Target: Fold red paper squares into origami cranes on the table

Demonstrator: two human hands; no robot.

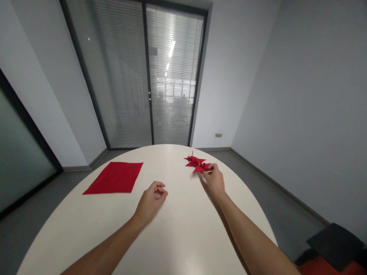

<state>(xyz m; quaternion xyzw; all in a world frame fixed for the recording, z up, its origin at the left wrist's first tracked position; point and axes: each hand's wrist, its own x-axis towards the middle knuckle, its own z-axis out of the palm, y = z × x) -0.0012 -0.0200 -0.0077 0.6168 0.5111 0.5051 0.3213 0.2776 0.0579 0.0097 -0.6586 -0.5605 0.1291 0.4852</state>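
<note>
The head view shows the right hand [215, 180] at the near side of a cluster of red pieces [197, 162], towards the far right of the round table [177, 233]. Its fingertips meet the closest piece, yet one cannot tell whether thumb and finger truly pinch it. The left hand [149, 200] holds nothing; its fingers curl loosely above the tabletop, with a gap between them and the thumb. A sideways brush of the right hand could push the pieces into one another or towards the table's edge, and too firm a squeeze could crease their thin points. They look folded and sharp-tipped, crowded so that their outlines merge. The red sheet [116, 178], on the left, lies flat, four-cornered and matt. The pale tabletop looks smooth and faintly glossy.
</note>
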